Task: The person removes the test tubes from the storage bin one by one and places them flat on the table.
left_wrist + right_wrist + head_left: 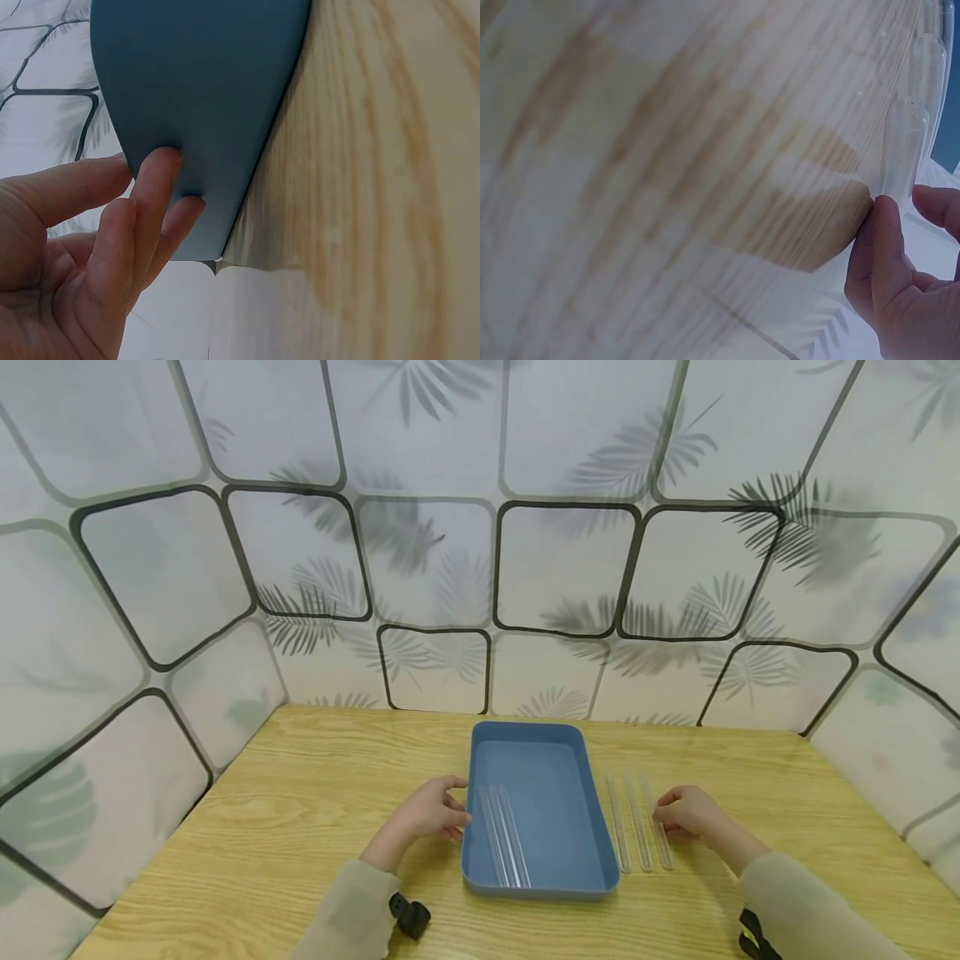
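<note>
A blue tray (555, 810) lies on the wooden table, with several clear tubes (513, 852) lengthwise along its left side. My left hand (433, 812) is at the tray's left side; in the left wrist view its fingertips touch the outer wall (202, 97) and the hand (90, 262) is relaxed. Right of the tray, three clear tubes (639, 831) lie side by side on the table. My right hand (693, 817) pinches the rightmost tube (664, 847) between thumb and fingers. In the right wrist view that tube's rounded end (906, 139) sticks out past the hand (915, 292).
The wooden table (322, 777) extends on both sides of the tray. A patterned cloth or panel (435, 668) stands along its back and sides. Black wrist devices (410, 917) are at both sleeves.
</note>
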The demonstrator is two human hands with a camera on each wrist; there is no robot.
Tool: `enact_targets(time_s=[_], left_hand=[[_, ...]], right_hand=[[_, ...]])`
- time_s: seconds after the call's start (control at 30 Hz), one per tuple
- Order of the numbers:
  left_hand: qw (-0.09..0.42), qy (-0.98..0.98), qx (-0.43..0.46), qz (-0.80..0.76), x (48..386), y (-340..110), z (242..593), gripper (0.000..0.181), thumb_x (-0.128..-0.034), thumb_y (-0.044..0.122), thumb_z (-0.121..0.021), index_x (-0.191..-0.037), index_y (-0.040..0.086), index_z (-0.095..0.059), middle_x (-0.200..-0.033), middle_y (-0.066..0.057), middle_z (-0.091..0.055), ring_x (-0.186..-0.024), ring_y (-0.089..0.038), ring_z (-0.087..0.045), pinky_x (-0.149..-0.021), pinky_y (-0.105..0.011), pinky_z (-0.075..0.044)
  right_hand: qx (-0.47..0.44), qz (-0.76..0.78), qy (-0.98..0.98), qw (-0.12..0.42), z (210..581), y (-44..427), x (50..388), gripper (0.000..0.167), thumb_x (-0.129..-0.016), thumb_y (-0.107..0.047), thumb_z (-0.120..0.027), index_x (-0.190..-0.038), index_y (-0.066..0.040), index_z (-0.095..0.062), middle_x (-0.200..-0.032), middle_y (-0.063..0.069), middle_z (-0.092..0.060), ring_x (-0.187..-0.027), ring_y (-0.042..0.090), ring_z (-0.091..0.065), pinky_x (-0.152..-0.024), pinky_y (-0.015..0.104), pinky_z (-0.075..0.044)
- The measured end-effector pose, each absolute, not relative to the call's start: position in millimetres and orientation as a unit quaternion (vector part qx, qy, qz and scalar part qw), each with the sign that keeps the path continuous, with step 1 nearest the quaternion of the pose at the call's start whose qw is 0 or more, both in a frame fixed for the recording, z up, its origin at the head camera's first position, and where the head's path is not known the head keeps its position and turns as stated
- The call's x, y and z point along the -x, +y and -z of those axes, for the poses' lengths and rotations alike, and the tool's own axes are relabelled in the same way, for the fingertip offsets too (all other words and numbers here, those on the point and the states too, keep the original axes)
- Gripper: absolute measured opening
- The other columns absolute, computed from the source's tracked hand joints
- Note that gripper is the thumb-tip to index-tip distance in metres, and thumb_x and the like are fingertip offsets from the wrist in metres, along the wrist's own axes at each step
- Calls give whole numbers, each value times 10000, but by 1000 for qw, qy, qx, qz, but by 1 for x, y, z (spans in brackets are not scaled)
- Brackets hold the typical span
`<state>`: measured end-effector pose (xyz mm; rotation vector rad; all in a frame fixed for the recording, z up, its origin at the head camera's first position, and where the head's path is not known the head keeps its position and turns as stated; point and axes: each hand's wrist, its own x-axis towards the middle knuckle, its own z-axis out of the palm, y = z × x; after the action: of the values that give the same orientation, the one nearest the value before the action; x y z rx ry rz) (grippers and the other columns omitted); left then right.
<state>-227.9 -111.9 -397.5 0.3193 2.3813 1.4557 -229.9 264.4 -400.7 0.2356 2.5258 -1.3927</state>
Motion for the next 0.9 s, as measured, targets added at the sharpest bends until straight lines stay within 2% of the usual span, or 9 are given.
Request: enact_targets(time_s=[0.3, 0.9], left_hand=[[166, 837, -112, -508, 227, -112, 396, 560, -805, 6, -611, -1303, -46, -361, -874, -132, -557, -604, -222, -621, -562, -327, -493], [164, 838, -114, -508, 226, -111, 395, 560, -804, 4, -612, -1300, -55, -359, -876, -137, -564, -596, -215, -619, -561, -327, -497]], right_hand=[[-80, 464, 874, 122, 399, 264, 230, 239, -786, 18, -550, -960, 151, -454, -714, 87, -499, -583, 127, -529, -547, 270, -490], [-60, 486, 864, 117, 384, 264, 229, 352, -794, 7, -545, -1050, 201, -400, -800, 122, -490, -625, 138, -526, -603, 283, -505]])
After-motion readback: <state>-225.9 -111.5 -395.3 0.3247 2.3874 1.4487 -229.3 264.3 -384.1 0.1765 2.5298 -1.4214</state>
